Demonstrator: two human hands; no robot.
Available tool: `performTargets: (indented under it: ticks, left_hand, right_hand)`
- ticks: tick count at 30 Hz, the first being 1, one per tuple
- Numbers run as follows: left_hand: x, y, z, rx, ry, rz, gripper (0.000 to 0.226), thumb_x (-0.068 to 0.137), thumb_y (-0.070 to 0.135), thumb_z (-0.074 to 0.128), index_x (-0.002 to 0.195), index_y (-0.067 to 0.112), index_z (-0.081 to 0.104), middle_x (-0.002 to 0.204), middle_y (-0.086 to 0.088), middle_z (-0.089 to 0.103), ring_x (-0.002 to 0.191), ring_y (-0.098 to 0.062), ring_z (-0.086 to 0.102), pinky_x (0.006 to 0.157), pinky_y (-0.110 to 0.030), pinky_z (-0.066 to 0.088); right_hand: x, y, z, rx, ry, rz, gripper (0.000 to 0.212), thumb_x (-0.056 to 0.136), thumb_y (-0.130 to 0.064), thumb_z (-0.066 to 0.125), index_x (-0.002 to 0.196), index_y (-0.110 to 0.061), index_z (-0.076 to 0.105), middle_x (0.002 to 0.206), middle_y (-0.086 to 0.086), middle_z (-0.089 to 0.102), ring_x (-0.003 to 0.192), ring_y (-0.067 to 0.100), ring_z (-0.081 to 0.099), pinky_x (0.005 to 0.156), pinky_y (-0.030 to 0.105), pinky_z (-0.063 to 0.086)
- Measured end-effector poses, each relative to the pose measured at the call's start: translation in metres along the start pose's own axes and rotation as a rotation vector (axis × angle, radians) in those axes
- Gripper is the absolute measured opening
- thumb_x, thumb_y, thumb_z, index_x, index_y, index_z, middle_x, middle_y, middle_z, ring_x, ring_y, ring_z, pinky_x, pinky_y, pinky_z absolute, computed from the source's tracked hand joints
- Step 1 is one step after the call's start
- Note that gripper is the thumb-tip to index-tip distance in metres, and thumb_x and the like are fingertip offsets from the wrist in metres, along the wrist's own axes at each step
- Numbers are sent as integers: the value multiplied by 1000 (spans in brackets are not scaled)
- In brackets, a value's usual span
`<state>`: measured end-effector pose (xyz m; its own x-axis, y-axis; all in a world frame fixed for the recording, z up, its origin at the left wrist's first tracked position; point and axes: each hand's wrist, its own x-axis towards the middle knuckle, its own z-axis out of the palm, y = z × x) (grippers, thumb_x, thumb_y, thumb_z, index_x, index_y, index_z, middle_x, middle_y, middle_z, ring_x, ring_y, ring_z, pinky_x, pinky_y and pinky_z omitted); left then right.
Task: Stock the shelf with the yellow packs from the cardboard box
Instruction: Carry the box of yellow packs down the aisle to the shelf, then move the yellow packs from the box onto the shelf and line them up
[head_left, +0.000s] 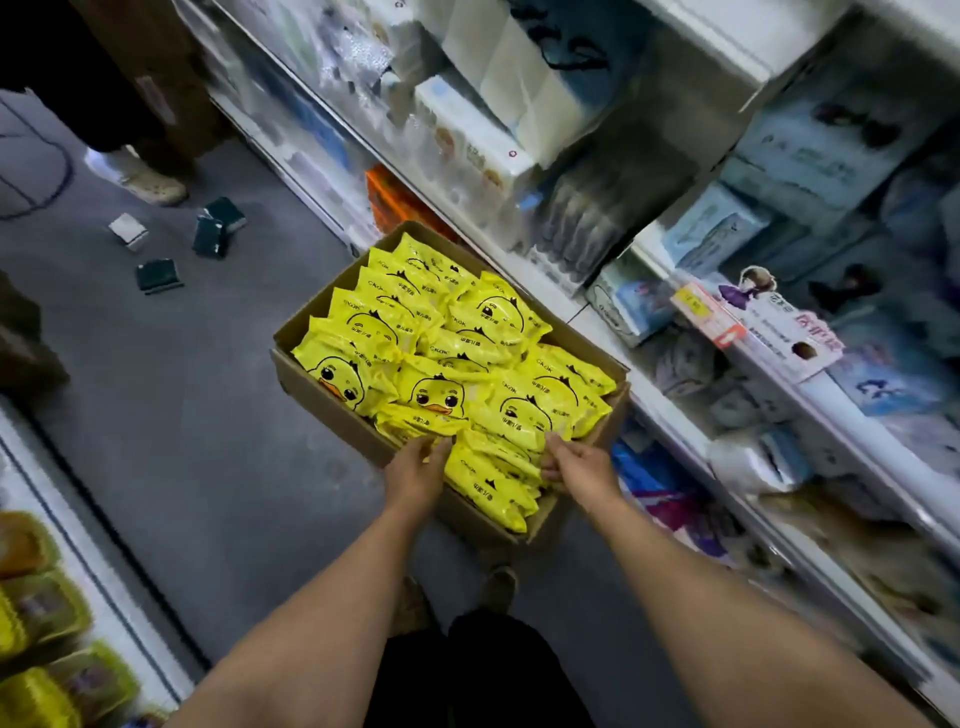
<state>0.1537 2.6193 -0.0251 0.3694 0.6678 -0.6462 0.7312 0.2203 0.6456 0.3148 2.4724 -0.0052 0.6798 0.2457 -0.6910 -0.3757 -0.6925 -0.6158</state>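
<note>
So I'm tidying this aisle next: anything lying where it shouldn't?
Yes: several small packs lie scattered on the floor, left of the cardboard box, near a standing person's shoe, as if dropped.

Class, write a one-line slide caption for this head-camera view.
Both hands, left hand and right hand, grasp yellow packs in the cardboard box.

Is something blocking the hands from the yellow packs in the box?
Nothing visible. The box is open on top, and both the left hand and right hand already touch the yellow packs at its near end.
</note>
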Motion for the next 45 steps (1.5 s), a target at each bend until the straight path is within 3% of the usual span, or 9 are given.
performTargets:
  ticks: [9,14,18,23,28,31,36,41,45]
  left_hand:
    - [21,10,18,354,-189,-13,48,81,15,77,127,11,63,124,-12,65,113,-26,61,97,-30,46]
    - [14,12,18,375,-167,0,16,84,17,74,99,10,74,93,-9,71,93,-23,64,74,-24,43]
    - [16,20,11,351,-93,61,12,77,40,77,74,35,66,90,-5,69,96,-28,61,82,-37,53]
    - [11,45,0,81,-80,86,22,88,34,70,92,12,66,98,-10,69,92,-25,62,78,-31,48]
    - [6,52,-2,-174,71,1,43,88,46,67,108,9,68,116,-11,64,111,-28,57,99,-44,46]
    - [6,56,0,-206,107,-14,50,89,47,65,114,5,66,122,-17,63,117,-32,56,101,-44,44]
    - [17,65,-3,-224,34,-62,60,93,47,58,133,2,55,136,-19,55,126,-34,50,105,-43,39]
    - [56,78,-32,-351,100,-90,40,96,42,55,119,9,57,115,-13,68,92,-25,64,91,-40,51]
    - [92,57,-84,-159,339,-104,63,85,33,73,135,5,45,131,-13,58,118,-33,56,99,-40,41]
  right_hand:
    - [-4,16,13,200,-17,156,22,95,-41,63,92,-19,66,99,5,72,91,20,66,93,43,55]
    - [-3,16,3,219,-101,202,29,94,-39,64,110,-15,66,105,4,72,95,19,68,82,33,56]
    - [-3,5,-9,188,-191,185,35,93,-38,67,117,-14,65,107,3,71,100,19,68,84,33,57]
    - [-4,-13,-21,86,-302,103,45,85,-43,73,122,-18,65,122,1,67,109,14,61,86,30,52]
    - [-10,-26,-25,84,-382,96,100,73,-56,77,151,-12,34,153,7,41,135,25,44,108,42,45]
    - [-18,-31,-20,243,-435,184,120,63,-49,87,155,-8,21,159,11,28,139,28,39,91,37,57]
    - [-28,-43,-11,194,-329,196,110,74,-40,83,156,-10,16,160,11,27,123,24,46,70,27,57]
    - [-18,-73,5,299,-96,193,97,82,-38,78,154,-8,21,158,14,30,78,11,53,81,29,55]
    - [-7,-84,27,370,36,216,86,83,-34,78,149,-4,32,151,13,40,79,11,54,76,31,56]
